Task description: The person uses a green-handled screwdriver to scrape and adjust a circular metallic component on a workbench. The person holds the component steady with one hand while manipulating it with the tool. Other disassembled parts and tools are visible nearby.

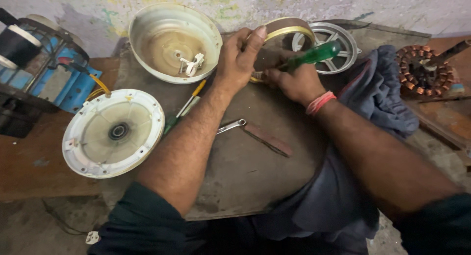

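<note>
My left hand (239,57) grips the left side of a metal ring (287,28) with a brass-coloured rim, held upright on the grey work slab (245,157). My right hand (296,80) is closed around a screwdriver with a green handle (314,54), whose tip points toward the lower part of the ring and is hidden behind the hands. A red thread band circles my right wrist.
A white bowl-shaped fan cover (174,41) lies behind my left hand, a round white cover with a bearing (114,132) at the left. A spoked metal wheel (329,46), a copper-wound stator (418,68), a grey cloth (380,95), a spanner (230,127), a flat file (268,139) and a second screwdriver (189,104) lie around.
</note>
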